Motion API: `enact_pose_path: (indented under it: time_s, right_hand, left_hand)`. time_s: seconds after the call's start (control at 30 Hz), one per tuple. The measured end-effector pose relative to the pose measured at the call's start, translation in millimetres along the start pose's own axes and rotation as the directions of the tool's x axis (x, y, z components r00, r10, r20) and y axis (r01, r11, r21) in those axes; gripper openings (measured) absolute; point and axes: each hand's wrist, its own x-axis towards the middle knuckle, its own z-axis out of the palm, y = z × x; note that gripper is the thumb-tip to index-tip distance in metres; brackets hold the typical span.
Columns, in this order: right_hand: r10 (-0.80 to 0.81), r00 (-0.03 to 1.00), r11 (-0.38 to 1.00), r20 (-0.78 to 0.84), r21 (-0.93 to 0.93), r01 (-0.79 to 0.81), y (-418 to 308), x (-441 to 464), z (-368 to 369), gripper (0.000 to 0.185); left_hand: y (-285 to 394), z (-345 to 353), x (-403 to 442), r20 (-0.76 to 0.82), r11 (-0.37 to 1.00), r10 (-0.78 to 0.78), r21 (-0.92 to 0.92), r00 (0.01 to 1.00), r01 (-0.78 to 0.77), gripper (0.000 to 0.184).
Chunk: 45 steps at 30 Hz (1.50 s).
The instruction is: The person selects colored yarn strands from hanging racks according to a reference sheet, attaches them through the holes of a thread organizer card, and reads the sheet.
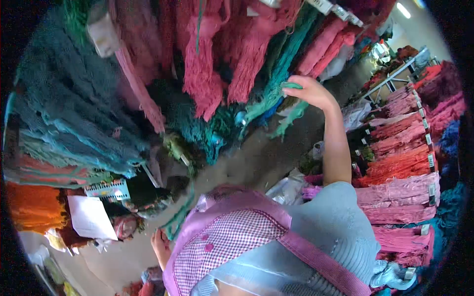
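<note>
My right hand (312, 92) is raised at arm's length, its fingers closed around a strand of green yarn (292, 86). A loose green tail (291, 120) hangs below that hand. Close beside it is a teal-green skein (276, 89) on the rack. Low on the left, my left hand (160, 246) is partly hidden by the apron, with its fingers curled. Dark green yarn (173, 227) runs up from that hand, apparently held in it. Pink skeins (203, 64) hang to the left of my right hand.
Blue-teal skeins (74, 98) fill the left side. Orange yarn (34, 207) hangs lower down, near a white paper sheet (91, 217) and a spiral notebook (107, 189). On the right, a rack carries tagged pink and red skeins (395, 163). A plastic bag (289, 187) lies near my elbow.
</note>
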Motion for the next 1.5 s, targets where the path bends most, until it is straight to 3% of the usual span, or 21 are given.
enact_pose_path:
  time_s: [0.17, 0.2, 0.37, 0.47, 0.5, 0.53, 0.6, 0.63, 0.67, 0.7, 0.73, 0.9, 0.93, 1.0, 1.13, 1.17, 1.2, 1.27, 1.4, 1.43, 1.5]
  right_hand:
    - [0.075, 0.996, 0.93, -0.057, 0.364, -0.049, -60, -18, -36, 0.028]
    - [0.069, 0.995, 0.915, -0.066, 0.402, -0.037, -62, -19, -42, 0.028]
    - [-0.073, 0.911, 0.972, -0.406, 0.176, 0.156, -68, -26, -84, 0.025]
    - [-0.167, 0.793, 0.985, -0.586, -0.064, 0.161, -72, -23, -119, 0.026]
    - [-0.182, 0.764, 0.982, -0.619, -0.075, 0.173, -73, -20, -127, 0.027]
    - [-0.199, 0.735, 0.978, -0.649, -0.087, 0.187, -74, -16, -137, 0.028]
    - [-0.275, 0.65, 0.957, -0.709, -0.137, 0.256, -59, 0, -154, 0.031]
    - [-0.301, 0.653, 0.947, -0.695, -0.14, 0.288, -65, 1, -162, 0.032]
    - [-0.279, 0.66, 0.941, -0.697, -0.061, 0.334, -59, 10, -170, 0.032]
    - [-0.311, 0.653, 0.933, -0.691, -0.093, 0.346, -55, 16, -179, 0.032]
    - [-0.34, 0.647, 0.926, -0.683, -0.123, 0.356, -53, 21, -188, 0.032]
    - [-0.431, 0.589, 0.819, -0.683, -0.571, -0.063, -13, 91, -246, 0.041]
    - [-0.381, 0.582, 0.766, -0.718, -0.598, -0.236, -10, 106, -257, 0.044]
    - [-0.406, 0.565, 0.804, -0.718, -0.575, -0.153, -11, 133, -271, 0.048]
    - [-0.178, 0.69, 0.693, -0.702, -0.587, -0.419, -21, 193, -272, 0.049]
    - [-0.131, 0.723, 0.648, -0.678, -0.611, -0.455, -18, 203, -269, 0.047]
    - [-0.12, 0.732, 0.636, -0.671, -0.618, -0.462, -12, 209, -264, 0.045]
    - [-0.159, 0.733, 0.623, -0.661, -0.643, -0.445, 3, 220, -253, 0.041]
    - [-0.378, 0.683, 0.604, -0.625, -0.726, -0.33, 25, 219, -242, 0.034]
    - [-0.447, 0.645, 0.593, -0.62, -0.745, -0.305, 25, 219, -244, 0.032]
    - [-0.58, 0.527, 0.586, -0.621, -0.768, -0.26, 11, 209, -243, 0.029]
  left_hand:
    - [8, 34, 9, 0.047, 0.999, 0.035, 0.003, 0.998, -0.035, 0.021]
    - [19, 43, 8, 0.051, 0.988, 0.048, 0.141, 0.998, -0.055, 0.019]
    - [22, 52, 30, 0.12, 0.966, 0.094, 0.227, 0.988, -0.12, 0.017]
    - [15, 41, 48, 0.356, 0.682, 0.358, 0.532, 0.863, -0.502, 0.018]
    - [8, 32, 62, 0.464, 0.404, 0.447, 0.658, 0.765, -0.635, 0.018]
    - [7, 31, 67, 0.369, 0.587, 0.294, 0.658, 0.882, -0.471, 0.02]
    - [3, 28, 76, 0.519, 0.28, 0.419, 0.707, 0.745, -0.649, 0.025]
    - [-6, 29, 87, 0.217, 0.906, 0.157, 0.356, 0.963, -0.228, 0.021]
    - [-16, 25, 94, 0.201, 0.866, 0.248, 0.393, 0.948, -0.31, 0.018]
    - [-23, 21, 97, 0.187, 0.816, 0.336, 0.431, 0.923, -0.385, 0.016]
    - [-22, 14, 95, 0.522, 0.08, 0.662, 0.664, 0.537, -0.744, 0.017]
    - [-20, 28, 77, 0.395, 0.335, 0.521, 0.721, 0.757, -0.606, 0.017]
    - [-20, 30, 75, 0.379, 0.351, 0.512, 0.727, 0.771, -0.59, 0.017]
    - [-19, 33, 70, 0.361, 0.343, 0.515, 0.744, 0.778, -0.573, 0.018]
    - [-24, 34, 49, 0.322, 0.318, 0.536, 0.779, 0.78, -0.54, 0.018]
    - [-27, 35, 41, 0.283, 0.391, 0.518, 0.761, 0.807, -0.518, 0.018]
    - [-23, 46, 32, 0.188, 0.631, 0.454, 0.622, 0.871, -0.463, 0.014]
    - [-18, 67, 12, -0.014, 0.942, 0.302, 0.155, 0.953, -0.296, 0.029]
    - [-8, 73, -29, -0.213, 0.973, 0.035, -0.214, 0.976, -0.081, 0.032]
    - [-25, 57, -24, -0.129, 0.904, 0.244, -0.329, 0.961, -0.274, 0.025]
    - [-2, 56, -49, -0.275, 0.833, 0.01, -0.53, 0.961, -0.16, 0.021]
